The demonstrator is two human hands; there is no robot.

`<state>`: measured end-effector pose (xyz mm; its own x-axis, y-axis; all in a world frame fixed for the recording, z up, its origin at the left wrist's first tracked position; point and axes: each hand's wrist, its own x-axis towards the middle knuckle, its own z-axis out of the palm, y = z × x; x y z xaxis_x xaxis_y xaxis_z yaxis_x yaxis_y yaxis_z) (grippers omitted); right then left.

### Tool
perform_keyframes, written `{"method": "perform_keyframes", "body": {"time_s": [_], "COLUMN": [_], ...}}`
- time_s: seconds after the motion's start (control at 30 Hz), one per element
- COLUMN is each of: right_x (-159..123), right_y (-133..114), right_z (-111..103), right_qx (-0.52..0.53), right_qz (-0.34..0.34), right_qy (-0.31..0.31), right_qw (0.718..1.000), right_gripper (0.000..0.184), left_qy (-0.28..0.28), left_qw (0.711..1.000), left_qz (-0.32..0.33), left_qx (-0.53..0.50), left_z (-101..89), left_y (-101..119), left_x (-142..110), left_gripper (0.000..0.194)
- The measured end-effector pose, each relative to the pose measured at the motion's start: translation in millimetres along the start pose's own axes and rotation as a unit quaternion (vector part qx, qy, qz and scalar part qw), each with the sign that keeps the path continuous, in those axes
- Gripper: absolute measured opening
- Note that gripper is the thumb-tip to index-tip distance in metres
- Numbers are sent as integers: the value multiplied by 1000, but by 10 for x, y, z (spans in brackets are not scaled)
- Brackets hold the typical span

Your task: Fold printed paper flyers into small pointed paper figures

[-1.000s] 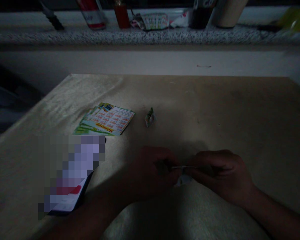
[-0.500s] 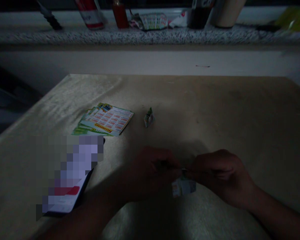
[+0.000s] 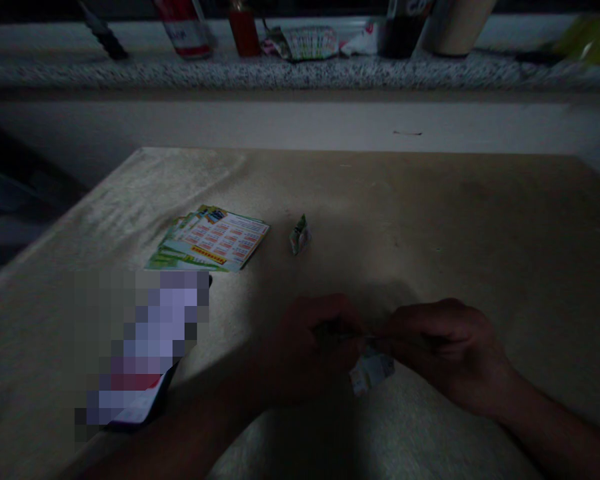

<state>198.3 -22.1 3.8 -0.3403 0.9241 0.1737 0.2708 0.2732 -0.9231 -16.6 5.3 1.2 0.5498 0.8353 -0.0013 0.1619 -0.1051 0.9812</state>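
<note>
My left hand (image 3: 315,343) and my right hand (image 3: 445,353) meet fingertip to fingertip over the table. Between them they pinch a small folded paper card (image 3: 373,373) with pale printing; its lower part hangs below the fingers and its upper edge is mostly hidden by them. Both hands are closed, thumb against forefinger. Beyond the hands stands a small folded paper piece (image 3: 300,235), green and white. To its left lies a fanned stack of printed cards (image 3: 225,237), white and green with orange print.
A phone (image 3: 150,353) with a lit, blurred screen lies by my left forearm. Behind the beige table (image 3: 430,193), a speckled ledge (image 3: 280,73) carries a red-labelled bottle (image 3: 187,33), a red sauce bottle (image 3: 244,33), a crumpled wrapper (image 3: 310,43) and a dark bottle (image 3: 404,30).
The card between my fingers has tilted slightly, its right side rising. Both hands stay in nearly the same place, and the view has shifted a little.
</note>
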Motion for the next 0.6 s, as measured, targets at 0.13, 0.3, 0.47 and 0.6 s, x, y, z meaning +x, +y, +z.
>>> {"method": "perform_keyframes", "body": {"time_s": [0.13,0.3,0.47,0.6], "right_x": [2,-6,-7,3], "right_y": [49,43,6,2], "right_z": [13,2,-14,27], "right_qx": [32,34,9,19], "right_qz": [34,28,31,24], "right_qy": [12,41,21,38], "right_qw": [999,998,999,999], "right_gripper": [8,7,11,6], "left_qy": [5,42,33,46], "left_qw": [1000,998,999,998], "left_qz": [10,37,16,34], "left_qx": [13,13,10,35], "left_z": [4,-8,27,57], "left_y": [7,-10,10,20], "left_x": [12,12,10,11], "left_gripper": [4,5,5,6]}}
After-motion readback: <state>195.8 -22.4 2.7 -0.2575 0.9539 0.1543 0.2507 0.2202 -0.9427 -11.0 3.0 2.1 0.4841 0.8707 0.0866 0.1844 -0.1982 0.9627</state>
